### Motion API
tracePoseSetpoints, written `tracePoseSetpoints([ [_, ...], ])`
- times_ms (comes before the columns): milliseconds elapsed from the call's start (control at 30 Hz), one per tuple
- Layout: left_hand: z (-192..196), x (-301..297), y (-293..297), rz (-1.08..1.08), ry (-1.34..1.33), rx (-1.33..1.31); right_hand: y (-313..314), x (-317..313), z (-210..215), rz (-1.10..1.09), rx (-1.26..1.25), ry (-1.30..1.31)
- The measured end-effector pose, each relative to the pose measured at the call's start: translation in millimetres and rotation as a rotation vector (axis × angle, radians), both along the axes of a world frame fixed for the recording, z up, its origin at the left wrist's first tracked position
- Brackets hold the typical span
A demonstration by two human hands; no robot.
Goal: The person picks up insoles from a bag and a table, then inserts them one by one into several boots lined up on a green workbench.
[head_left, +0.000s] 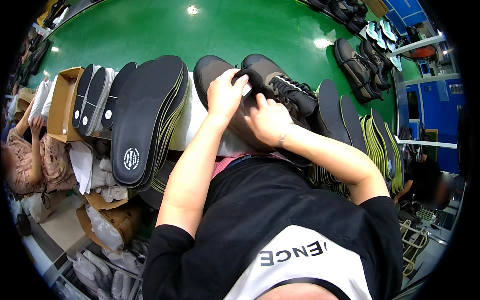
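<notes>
Carefully feed the insole (248,80), pinched in left-hand (225,97) fingers, into the shoe (285,82) above the lap, steadying with right-hand (267,122) fingers pressed closed on the upper, keeping edges flat.

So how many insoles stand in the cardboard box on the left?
3 insoles stand on edge in the cardboard box, side by side; more may be hidden behind them.
</notes>
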State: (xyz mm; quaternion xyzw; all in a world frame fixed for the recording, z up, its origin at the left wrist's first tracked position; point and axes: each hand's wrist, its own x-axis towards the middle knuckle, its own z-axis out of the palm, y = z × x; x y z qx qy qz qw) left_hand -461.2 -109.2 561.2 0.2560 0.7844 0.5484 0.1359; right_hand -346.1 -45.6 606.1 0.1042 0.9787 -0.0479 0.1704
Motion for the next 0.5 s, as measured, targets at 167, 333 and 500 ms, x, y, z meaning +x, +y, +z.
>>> tracePoseSetpoints([
  [167,3.3,4.2,-0.7,0.012,-0.012,-0.032,-0.2,54.9,48.7,-0.002,0.015,-0.038],
  [333,4.8,10.8,0.1,0.036,0.053,-0.037,21.1,71.7,67.9,-0.084,-0.103,-0.18],
  [500,3.5,10.1,0.6,0.025,0.058,0.004,14.3,52.6,56.5,0.081,-0.046,0.085],
])
